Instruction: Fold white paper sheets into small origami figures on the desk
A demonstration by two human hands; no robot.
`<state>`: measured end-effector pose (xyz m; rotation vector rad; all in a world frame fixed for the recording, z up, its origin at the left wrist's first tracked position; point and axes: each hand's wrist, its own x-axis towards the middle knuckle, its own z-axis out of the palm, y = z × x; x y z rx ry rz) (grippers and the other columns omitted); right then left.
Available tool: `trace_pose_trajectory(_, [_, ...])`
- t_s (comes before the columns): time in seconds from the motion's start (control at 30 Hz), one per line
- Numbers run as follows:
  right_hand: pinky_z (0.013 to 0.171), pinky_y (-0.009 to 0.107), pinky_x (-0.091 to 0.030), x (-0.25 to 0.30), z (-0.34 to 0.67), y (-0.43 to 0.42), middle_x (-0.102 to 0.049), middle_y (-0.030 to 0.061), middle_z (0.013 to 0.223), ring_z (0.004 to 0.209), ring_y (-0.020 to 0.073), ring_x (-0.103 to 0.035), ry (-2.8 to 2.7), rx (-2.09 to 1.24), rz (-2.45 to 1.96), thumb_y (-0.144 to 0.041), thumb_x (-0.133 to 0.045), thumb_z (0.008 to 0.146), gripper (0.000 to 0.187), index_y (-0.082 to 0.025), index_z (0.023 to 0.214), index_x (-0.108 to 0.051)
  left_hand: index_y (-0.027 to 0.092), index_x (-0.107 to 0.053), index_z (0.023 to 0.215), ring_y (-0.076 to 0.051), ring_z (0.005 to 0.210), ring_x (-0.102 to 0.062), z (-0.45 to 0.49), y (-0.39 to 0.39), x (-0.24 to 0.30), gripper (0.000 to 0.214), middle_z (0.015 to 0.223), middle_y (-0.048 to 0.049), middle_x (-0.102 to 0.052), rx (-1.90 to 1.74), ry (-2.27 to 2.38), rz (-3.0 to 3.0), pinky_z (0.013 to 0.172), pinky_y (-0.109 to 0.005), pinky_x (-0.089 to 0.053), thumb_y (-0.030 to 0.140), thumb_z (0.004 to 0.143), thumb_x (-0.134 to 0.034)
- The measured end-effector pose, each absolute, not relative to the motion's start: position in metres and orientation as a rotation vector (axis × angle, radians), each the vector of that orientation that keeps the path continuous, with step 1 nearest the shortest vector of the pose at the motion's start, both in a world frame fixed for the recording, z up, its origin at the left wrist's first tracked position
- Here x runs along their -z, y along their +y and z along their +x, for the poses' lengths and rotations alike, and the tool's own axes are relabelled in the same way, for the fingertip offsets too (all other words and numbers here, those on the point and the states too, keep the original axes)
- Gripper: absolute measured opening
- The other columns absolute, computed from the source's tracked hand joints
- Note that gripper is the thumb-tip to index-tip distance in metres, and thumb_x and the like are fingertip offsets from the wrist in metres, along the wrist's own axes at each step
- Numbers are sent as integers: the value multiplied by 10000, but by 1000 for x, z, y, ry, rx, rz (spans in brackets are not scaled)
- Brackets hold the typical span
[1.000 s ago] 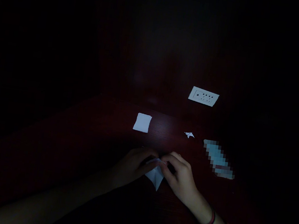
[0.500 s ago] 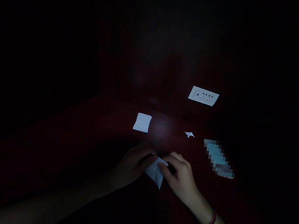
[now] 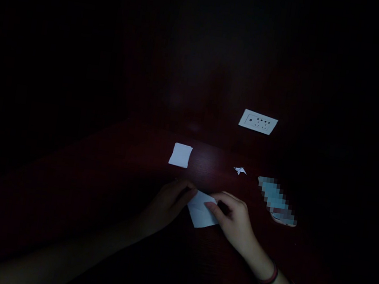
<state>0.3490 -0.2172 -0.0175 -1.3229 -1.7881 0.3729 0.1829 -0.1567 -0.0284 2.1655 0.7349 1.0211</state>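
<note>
Between my two hands is a small sheet of white paper (image 3: 199, 214), held above the dark red table with its flat face toward me. My left hand (image 3: 174, 201) pinches its upper left corner between thumb and fingers. On the right side my right hand (image 3: 232, 215) grips the sheet, thumb on the near face and fingers behind. Faint creases show on the paper. Beyond my hands lies a stack of white paper squares (image 3: 180, 155). A small folded white paper figure (image 3: 240, 171) sits farther right.
A phone with a blurred-out screen (image 3: 276, 200) lies on the table (image 3: 131, 157) right of my right hand. A white wall socket (image 3: 258, 122) is set in the dark panel behind. The surroundings are very dark.
The paper has turned and spread wider between my hands; its lower tip, which pointed down on the right, now points down on the left. My right hand has shifted slightly right.
</note>
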Motion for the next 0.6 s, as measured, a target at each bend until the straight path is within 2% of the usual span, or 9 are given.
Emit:
trace_pose_trajectory(0.2, [603,227,-414,22,357,-211,-565,2,706,655,111,-504,-1759,-678,-1290,-291,-568,702,219,-148,868,-571,169,-484,776,-91,607,-474,184,-149,35,89,699,25,-508,-928,701,2141,546,-207,-381,250,787,-451])
trace_pose_trajectory(0.4, [561,207,-375,17,352,-215,-524,1,646,613,100,-475,-1822,-436,-1351,-239,-479,766,148,-145,710,-579,166,-498,791,-98,639,-473,185,-152,34,116,712,17,-501,-864,655,2180,566,-213,-373,251,804,-420])
trace_pose_trajectory(0.6, [561,202,-378,15,349,-217,-528,2,655,610,99,-482,-1902,-362,-1350,-190,-469,761,111,-146,717,-560,172,-504,810,-103,622,-469,186,-158,35,144,698,18,-499,-827,699,2255,559,-221,-360,264,817,-393])
